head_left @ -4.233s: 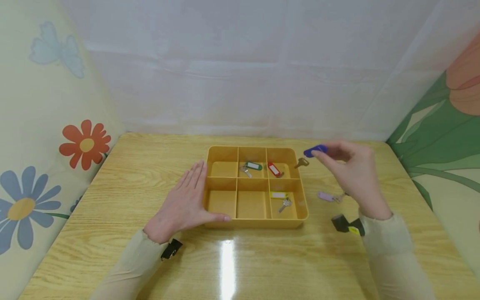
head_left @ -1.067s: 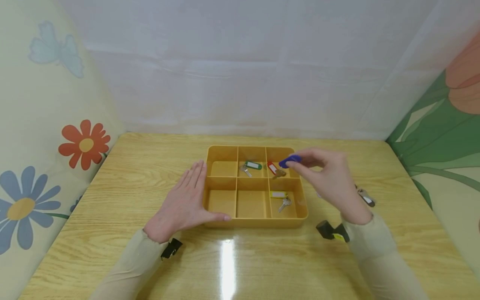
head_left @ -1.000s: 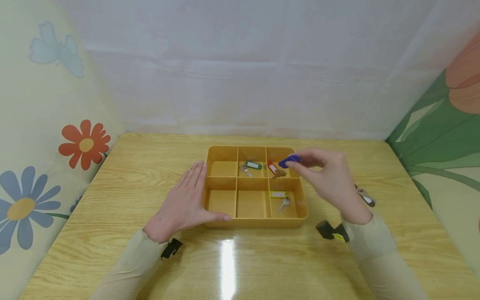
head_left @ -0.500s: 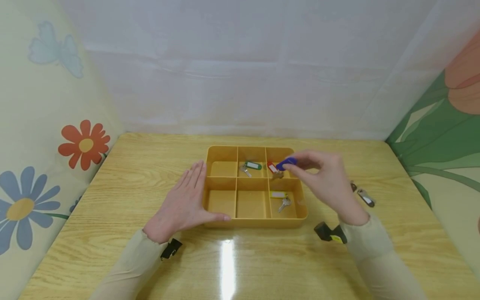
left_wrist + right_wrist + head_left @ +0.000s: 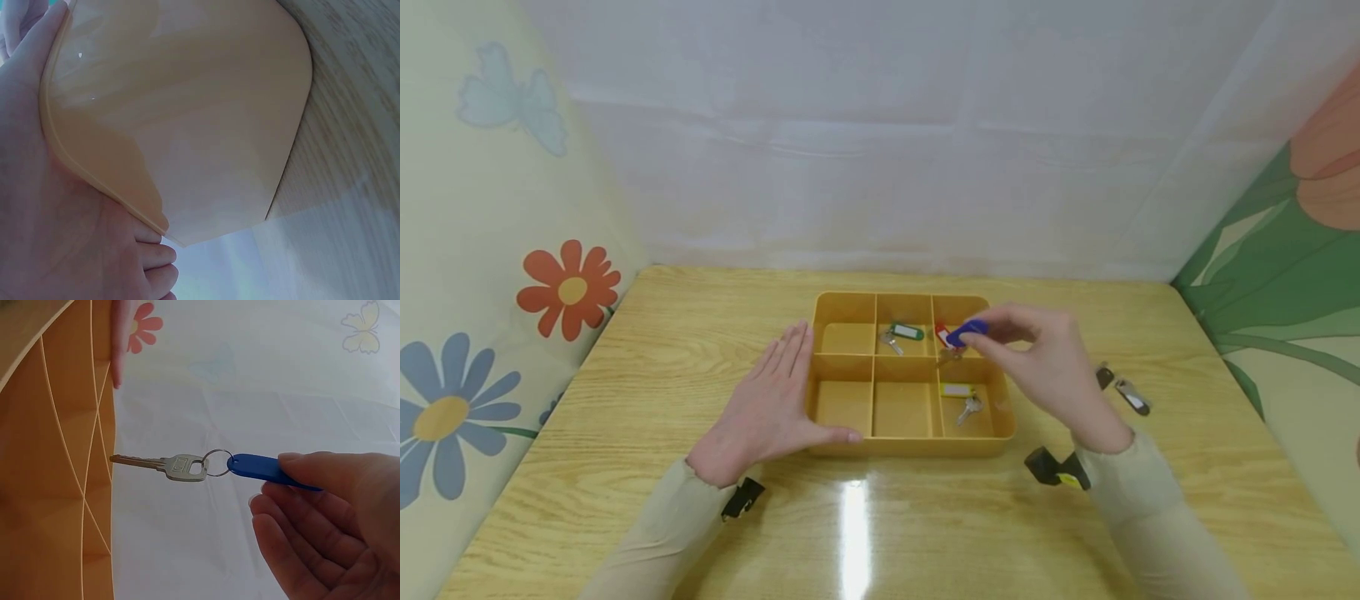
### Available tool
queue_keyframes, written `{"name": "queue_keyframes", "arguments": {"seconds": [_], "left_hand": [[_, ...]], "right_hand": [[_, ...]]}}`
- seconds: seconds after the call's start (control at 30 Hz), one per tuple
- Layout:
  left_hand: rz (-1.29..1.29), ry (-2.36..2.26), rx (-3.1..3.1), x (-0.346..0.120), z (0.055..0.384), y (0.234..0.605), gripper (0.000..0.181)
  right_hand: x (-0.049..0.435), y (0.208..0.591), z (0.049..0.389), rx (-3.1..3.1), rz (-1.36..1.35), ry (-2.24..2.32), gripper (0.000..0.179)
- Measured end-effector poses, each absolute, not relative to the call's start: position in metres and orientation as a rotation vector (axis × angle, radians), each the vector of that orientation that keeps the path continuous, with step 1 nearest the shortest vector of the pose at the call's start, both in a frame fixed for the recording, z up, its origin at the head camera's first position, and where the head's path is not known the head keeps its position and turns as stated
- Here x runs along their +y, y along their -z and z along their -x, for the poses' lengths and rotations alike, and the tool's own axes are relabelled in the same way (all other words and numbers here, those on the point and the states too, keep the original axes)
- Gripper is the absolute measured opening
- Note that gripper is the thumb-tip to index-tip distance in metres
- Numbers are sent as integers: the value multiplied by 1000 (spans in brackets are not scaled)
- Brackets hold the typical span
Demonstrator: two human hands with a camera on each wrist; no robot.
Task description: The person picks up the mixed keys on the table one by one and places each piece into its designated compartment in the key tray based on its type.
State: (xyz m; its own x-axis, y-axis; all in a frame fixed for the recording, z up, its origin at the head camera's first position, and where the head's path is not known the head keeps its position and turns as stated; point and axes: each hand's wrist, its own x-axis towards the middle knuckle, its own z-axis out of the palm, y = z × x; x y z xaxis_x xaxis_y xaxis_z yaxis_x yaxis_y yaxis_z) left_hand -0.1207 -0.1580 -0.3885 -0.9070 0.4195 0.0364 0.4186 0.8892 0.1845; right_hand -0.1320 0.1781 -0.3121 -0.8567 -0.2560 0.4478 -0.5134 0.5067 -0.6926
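Observation:
Between thumb and fingers my right hand (image 5: 1037,354) pinches a blue key tag (image 5: 256,467), from which a key (image 5: 184,467) hangs on a ring. In the head view the tag is over the back right of a yellow six-compartment tray (image 5: 910,447). My left hand (image 5: 767,408) rests flat against the tray's left side, thumb along the front rim. A red key tag (image 5: 942,333) lies in the back right compartment, partly hidden by the blue one. The back middle compartment holds a green key tag (image 5: 907,332) with a key; the front right one holds a yellow key tag (image 5: 957,390) with a key.
Right of the tray, a black key tag (image 5: 1132,397) lies on the wooden table (image 5: 910,533), partly behind the right forearm. Black wrist devices (image 5: 742,500) sit under both cuffs. A white sheet (image 5: 880,167) hangs behind the table, with flower-printed panels at both sides.
My right hand has carried the blue key tag leftward from beside the tray to over its back right part, lately drifting slightly left and lower. My left hand has stayed in place.

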Motion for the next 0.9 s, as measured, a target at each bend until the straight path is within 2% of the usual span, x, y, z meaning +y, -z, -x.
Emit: {"name": "queue_keyframes", "arguments": {"seconds": [0.9], "left_hand": [[-676,-305,3056,-158,121,390,148]], "right_hand": [[167,321,129,-2520,-713,-1357,14]]}}
